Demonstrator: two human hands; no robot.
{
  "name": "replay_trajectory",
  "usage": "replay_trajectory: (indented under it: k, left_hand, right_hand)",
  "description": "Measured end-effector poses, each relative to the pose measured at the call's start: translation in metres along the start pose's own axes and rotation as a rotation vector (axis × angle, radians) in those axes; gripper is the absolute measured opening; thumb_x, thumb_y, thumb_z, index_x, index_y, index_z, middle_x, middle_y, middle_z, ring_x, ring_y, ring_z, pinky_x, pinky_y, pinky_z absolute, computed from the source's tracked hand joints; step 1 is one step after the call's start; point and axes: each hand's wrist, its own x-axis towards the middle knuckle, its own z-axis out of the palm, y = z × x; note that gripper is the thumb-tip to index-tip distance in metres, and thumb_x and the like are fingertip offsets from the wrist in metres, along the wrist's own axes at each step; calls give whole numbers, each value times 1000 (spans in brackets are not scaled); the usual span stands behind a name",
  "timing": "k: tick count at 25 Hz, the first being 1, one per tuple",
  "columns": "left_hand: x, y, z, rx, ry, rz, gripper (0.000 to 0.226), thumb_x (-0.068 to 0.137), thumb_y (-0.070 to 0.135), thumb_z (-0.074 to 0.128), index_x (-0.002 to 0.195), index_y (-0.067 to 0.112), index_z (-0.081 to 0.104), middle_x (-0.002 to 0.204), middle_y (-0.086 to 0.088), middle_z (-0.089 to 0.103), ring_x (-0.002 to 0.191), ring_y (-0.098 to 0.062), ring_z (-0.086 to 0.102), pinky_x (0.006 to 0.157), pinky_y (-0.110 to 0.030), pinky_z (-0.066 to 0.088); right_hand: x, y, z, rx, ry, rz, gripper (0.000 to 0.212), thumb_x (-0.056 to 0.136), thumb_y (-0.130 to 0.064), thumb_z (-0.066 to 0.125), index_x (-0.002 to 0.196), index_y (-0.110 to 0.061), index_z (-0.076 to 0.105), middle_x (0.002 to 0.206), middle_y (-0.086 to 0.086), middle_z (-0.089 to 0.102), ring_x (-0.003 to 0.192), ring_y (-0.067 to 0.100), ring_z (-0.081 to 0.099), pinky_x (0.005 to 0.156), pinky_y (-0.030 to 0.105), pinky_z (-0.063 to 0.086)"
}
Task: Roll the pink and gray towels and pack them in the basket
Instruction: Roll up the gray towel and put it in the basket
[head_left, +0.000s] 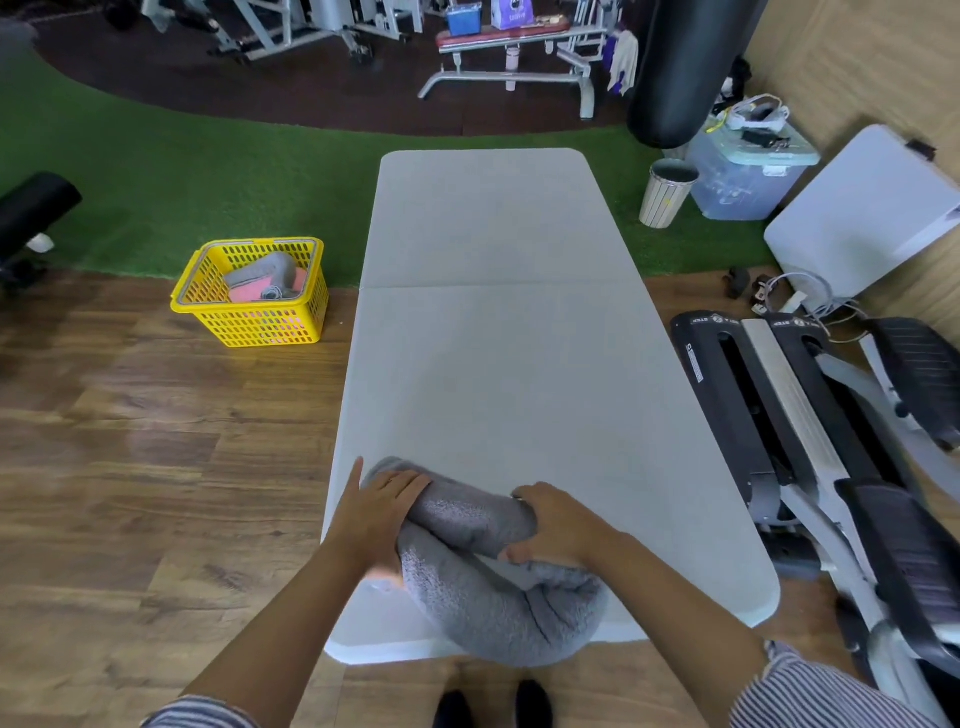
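Gray towel (483, 597): part-rolled, near edge of white worktop (498, 364), under both hands. Left hand (382, 512): fingers flat on roll's left end. Right hand (556, 525): curled, gripping roll's right end. Yellow basket (249, 322): on floor, well left, holding rolled towels.

Gray towel (498, 587) half-rolled, bent over near worktop edge. Yellow basket (249, 317) on floor w/ gray roll (270, 267) + pink towel (244, 294) inside.
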Motion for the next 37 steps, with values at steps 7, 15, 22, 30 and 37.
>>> replay_trajectory:
  k: [7, 15, 22, 30, 37]
  left_hand:
    - [-1, 20, -17, 110, -92, -72, 122, 42, 78, 69, 141, 20, 28, 144, 4, 34, 136, -19, 30, 116, -57, -1]
    - [-16, 20, 5, -42, -35, -30, 132, 21, 72, 63, 136, 10, 41, 130, -3, 52, 118, -22, 54, 104, -46, 38]
    - [-17, 28, 14, -34, 67, -107, 105, 28, 69, 63, 114, 9, 62, 73, 1, 62, 61, -17, 60, 77, -41, 52]
    - [-28, 26, 7, -68, -39, -169, 113, 24, 64, 67, 125, 15, 53, 87, 4, 62, 70, -14, 59, 70, -30, 51]
    - [-27, 31, 8, 100, -160, -105, 134, 48, 59, 78, 148, 12, 1, 140, -6, 31, 126, -24, 36, 108, -40, 28]
  right_hand:
    - [2, -10, 4, -373, 253, -131, 32, 78, -4, 51, 110, -7, 55, 115, 11, 56, 106, 28, 51, 83, 32, 39]
    - [-9, 17, 3, -369, 166, -19, 70, 82, -23, 53, 143, -30, 19, 133, 6, 40, 111, 31, 44, 86, 42, 45]
    - [-15, 4, 16, -520, 164, 32, 101, 63, -74, 37, 145, -24, 7, 147, 6, 25, 128, 32, 32, 93, 50, 34]
    - [-23, -2, 14, -719, 16, 14, 107, 63, -52, 71, 143, -29, 3, 143, 8, 26, 125, 33, 30, 98, 54, 31]
    - [-18, -6, 23, -776, -67, 137, 132, 56, -57, 77, 142, -31, -20, 153, 12, -4, 138, 41, 6, 99, 67, 22]
